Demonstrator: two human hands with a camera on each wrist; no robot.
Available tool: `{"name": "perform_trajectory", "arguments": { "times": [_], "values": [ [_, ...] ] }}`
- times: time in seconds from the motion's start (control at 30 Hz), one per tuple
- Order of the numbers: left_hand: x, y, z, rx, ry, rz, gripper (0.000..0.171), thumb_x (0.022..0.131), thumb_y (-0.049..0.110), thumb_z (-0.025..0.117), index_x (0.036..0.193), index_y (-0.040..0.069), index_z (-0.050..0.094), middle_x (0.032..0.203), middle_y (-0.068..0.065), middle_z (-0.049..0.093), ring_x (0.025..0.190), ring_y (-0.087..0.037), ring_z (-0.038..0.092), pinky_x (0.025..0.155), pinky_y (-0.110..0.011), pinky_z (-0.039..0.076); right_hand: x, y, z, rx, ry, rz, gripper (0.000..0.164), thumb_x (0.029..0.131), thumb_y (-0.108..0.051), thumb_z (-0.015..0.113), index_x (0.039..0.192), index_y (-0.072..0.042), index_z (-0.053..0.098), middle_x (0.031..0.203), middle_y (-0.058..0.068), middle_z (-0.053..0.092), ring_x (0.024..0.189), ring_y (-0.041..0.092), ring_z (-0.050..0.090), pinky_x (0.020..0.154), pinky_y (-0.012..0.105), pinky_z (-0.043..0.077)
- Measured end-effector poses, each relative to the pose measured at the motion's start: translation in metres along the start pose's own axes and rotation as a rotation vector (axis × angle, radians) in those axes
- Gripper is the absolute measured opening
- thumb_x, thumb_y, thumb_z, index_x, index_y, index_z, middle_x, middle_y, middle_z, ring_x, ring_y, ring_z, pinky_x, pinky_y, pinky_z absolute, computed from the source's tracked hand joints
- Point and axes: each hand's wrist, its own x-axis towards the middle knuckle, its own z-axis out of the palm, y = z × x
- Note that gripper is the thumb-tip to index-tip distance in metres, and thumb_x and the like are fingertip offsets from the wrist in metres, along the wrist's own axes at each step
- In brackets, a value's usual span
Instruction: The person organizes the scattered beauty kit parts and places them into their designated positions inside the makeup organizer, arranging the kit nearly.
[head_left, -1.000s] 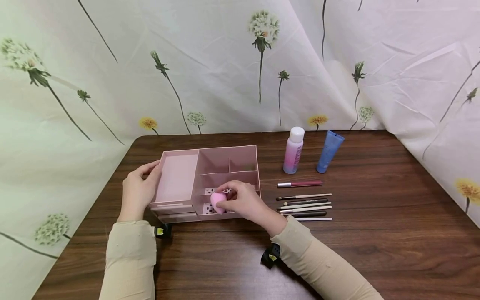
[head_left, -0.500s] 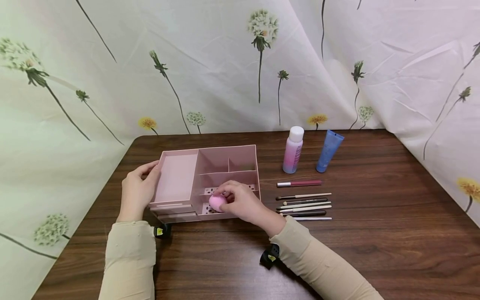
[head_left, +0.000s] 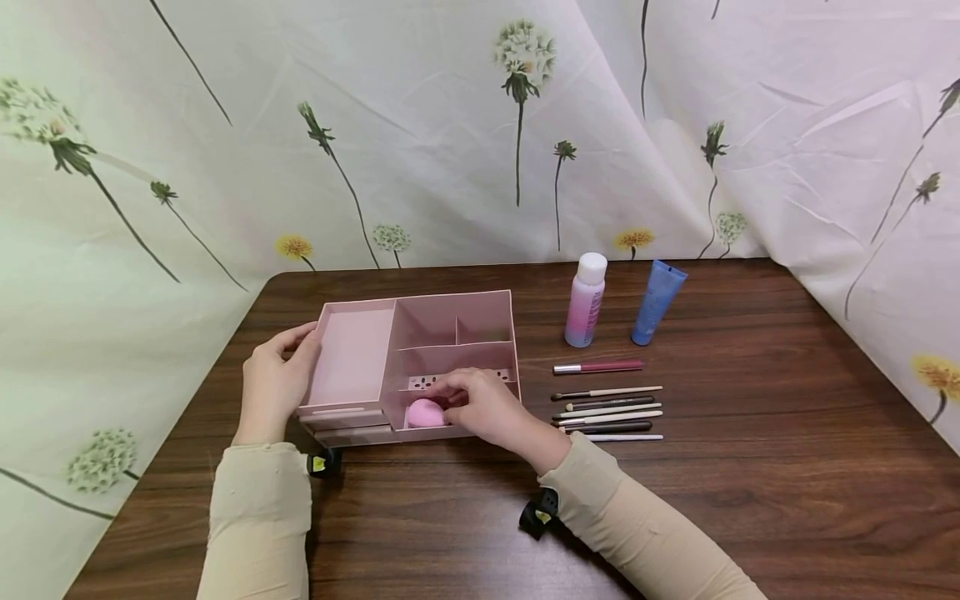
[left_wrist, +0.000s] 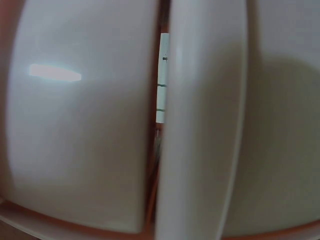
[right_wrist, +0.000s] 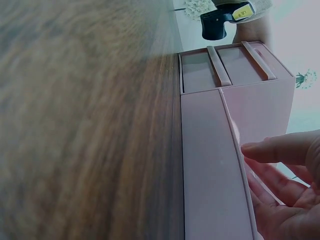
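Observation:
A pink egg-shaped makeup sponge (head_left: pixel 425 413) lies in the front compartment of a pink cosmetics organizer (head_left: pixel 352 354), close to the inner divider. My right hand (head_left: pixel 483 406) reaches over the organizer's front right, fingertips down inside just right of the sponge. In the right wrist view, its thumb (right_wrist: pixel 280 150) and fingers stand apart at the front wall's rim. My left hand (head_left: pixel 277 379) rests against the organizer's left side, thumb and fingertips at the upper edge. Drawer fronts (left_wrist: pixel 85 125) fill the left wrist view, where the left hand is hidden.
Right of the organizer lie a dark red pen-like tube (head_left: pixel 600 367) and several makeup brushes (head_left: pixel 611 412). Behind them stand a pink-and-white bottle (head_left: pixel 586 304) and a blue squeeze tube (head_left: pixel 658 304). A floral cloth (head_left: pixel 450 167) hangs behind the wooden table (head_left: pixel 750 458).
The sponge has moved down and left into the front compartment, out of my right fingers' hold. My right hand has stayed nearly in place; the left hand has not visibly moved.

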Motion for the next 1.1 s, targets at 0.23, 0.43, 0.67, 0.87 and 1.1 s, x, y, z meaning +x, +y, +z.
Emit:
{"name": "perform_trajectory", "arguments": {
  "times": [0.23,0.43,0.67,0.87,1.1],
  "values": [
    [0.0,0.0,0.0,0.003,0.004,-0.001,0.048,0.102,0.046,0.047,0.136,0.015,0.062,0.116,-0.021,0.066,0.104,-0.031,0.057,0.077,-0.034,0.041,-0.001,-0.002,-0.001,-0.009,0.008,0.028,0.03,0.08,0.009,0.071,0.109,0.001,0.073,0.102,0.015,0.072,0.094,0.026,0.067,0.085,0.027,0.055],
    [0.0,0.0,0.001,0.001,-0.001,-0.003,0.049,0.101,0.046,0.047,0.137,0.016,0.062,0.115,-0.021,0.066,0.103,-0.031,0.057,0.076,-0.034,0.041,-0.002,-0.003,-0.004,0.016,0.016,0.039,0.031,0.083,0.003,0.073,0.113,-0.001,0.072,0.104,0.014,0.074,0.092,0.025,0.069,0.082,0.022,0.053],
    [0.001,0.001,0.0,0.003,0.0,0.005,0.049,0.102,0.046,0.047,0.137,0.015,0.062,0.117,-0.021,0.066,0.104,-0.032,0.057,0.077,-0.034,0.042,-0.007,-0.006,-0.012,0.079,0.028,0.039,0.028,0.084,0.0,0.072,0.112,0.0,0.071,0.103,0.017,0.074,0.09,0.02,0.07,0.081,0.021,0.053],
    [0.001,0.0,0.0,0.004,-0.002,0.002,0.05,0.102,0.047,0.047,0.137,0.015,0.061,0.118,-0.021,0.065,0.105,-0.032,0.057,0.078,-0.035,0.042,-0.011,-0.01,-0.021,0.128,0.05,0.047,0.028,0.083,0.001,0.07,0.111,0.001,0.071,0.105,0.017,0.072,0.089,0.016,0.067,0.082,0.023,0.054],
    [0.001,0.0,0.0,0.0,-0.004,-0.01,0.049,0.101,0.046,0.047,0.137,0.015,0.061,0.116,-0.021,0.066,0.101,-0.029,0.056,0.075,-0.032,0.041,-0.015,-0.014,-0.031,0.135,0.065,0.032,0.028,0.086,-0.002,0.071,0.114,0.0,0.07,0.109,0.019,0.071,0.09,0.016,0.066,0.081,0.022,0.055]
  ]
}}
